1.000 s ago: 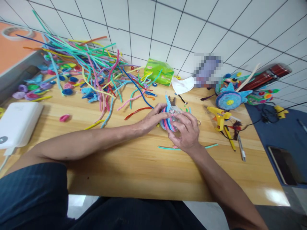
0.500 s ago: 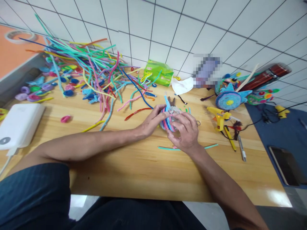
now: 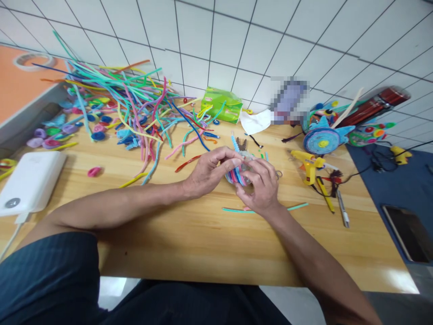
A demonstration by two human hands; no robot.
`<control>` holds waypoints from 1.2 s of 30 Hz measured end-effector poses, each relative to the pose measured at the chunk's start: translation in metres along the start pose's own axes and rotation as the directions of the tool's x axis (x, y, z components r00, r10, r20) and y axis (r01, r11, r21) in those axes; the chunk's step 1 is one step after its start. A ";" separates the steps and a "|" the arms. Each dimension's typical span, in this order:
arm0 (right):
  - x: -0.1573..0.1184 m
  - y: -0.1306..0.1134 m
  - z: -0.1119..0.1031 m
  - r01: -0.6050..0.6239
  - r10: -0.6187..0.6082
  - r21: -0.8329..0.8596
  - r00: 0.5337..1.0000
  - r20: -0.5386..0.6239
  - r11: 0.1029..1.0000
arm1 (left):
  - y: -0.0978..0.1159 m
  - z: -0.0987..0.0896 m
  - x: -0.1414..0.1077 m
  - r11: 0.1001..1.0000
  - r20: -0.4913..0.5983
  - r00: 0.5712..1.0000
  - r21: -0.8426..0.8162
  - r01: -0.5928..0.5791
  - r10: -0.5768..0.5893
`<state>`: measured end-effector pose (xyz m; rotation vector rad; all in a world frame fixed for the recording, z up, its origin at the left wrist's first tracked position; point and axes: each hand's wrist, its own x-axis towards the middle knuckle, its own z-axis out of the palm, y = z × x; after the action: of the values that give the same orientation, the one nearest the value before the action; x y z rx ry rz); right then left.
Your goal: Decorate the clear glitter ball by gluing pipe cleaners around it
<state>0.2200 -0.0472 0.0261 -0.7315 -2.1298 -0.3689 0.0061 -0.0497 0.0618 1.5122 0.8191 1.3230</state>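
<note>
A small round piece (image 3: 237, 176) wound with blue, pink and white pipe cleaners is between my hands above the table. My right hand (image 3: 260, 183) grips it from the right, fingers curled over its clear, shiny side. My left hand (image 3: 211, 171) has its thumb and forefinger pinched together at the piece's top edge; what the fingertips pinch is too small to make out. Dark-jawed pliers (image 3: 241, 144) show just behind the piece. A turquoise pipe cleaner (image 3: 297, 206) lies in front, partly hidden by my right wrist.
Pipe cleaners (image 3: 111, 85) are heaped at the back left, beside a white power bank (image 3: 32, 180). A green packet (image 3: 223, 104) rests by the wall. At right are a yellow glue gun (image 3: 309, 167), a blue disc-shaped craft (image 3: 323, 141), a pen (image 3: 343, 208) and a phone (image 3: 406, 232).
My left hand has shifted from holding the piece's left side to a thumb-and-forefinger pinch at its top. My right hand keeps its grip. The view has shifted slightly.
</note>
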 end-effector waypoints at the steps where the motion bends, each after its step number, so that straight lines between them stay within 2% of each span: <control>1: 0.000 0.000 0.000 0.002 -0.002 0.002 1.000 -0.001 1.000 | 0.000 0.000 0.000 1.000 0.006 1.000 -0.014 0.010 -0.010; 7: 0.000 0.000 -0.001 -0.007 0.007 0.015 1.000 0.009 1.000 | -0.003 0.000 0.003 0.996 0.052 0.998 -0.083 0.029 -0.024; 12: -0.002 0.000 0.000 -0.011 0.010 0.017 1.000 0.009 1.000 | -0.009 0.001 0.002 0.996 0.035 0.997 -0.059 -0.069 0.071; 19: -0.002 0.001 0.001 -0.022 0.022 0.013 1.000 0.016 1.000 | -0.011 0.001 0.001 0.998 0.024 0.998 -0.005 -0.056 0.057; 25: -0.001 0.001 0.001 -0.001 0.001 0.013 1.000 0.000 1.000 | -0.007 0.000 0.000 0.994 0.027 0.994 0.030 -0.109 0.108; 29: -0.001 0.000 0.001 -0.012 0.012 0.008 1.000 0.004 1.000 | -0.007 -0.001 0.000 0.997 0.044 0.996 0.025 -0.076 0.074; 33: -0.001 -0.001 -0.001 -0.014 0.014 0.024 1.000 0.012 1.000 | -0.010 -0.004 0.002 0.997 0.008 0.997 -0.012 -0.070 0.070; 36: -0.001 0.000 0.000 -0.015 0.014 0.032 1.000 0.011 0.999 | -0.014 -0.006 0.005 0.987 0.006 0.991 0.087 -0.137 0.137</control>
<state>0.2204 -0.0481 0.0256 -0.7317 -2.1351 -0.3230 0.0021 -0.0388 0.0506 1.6623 0.7942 1.4025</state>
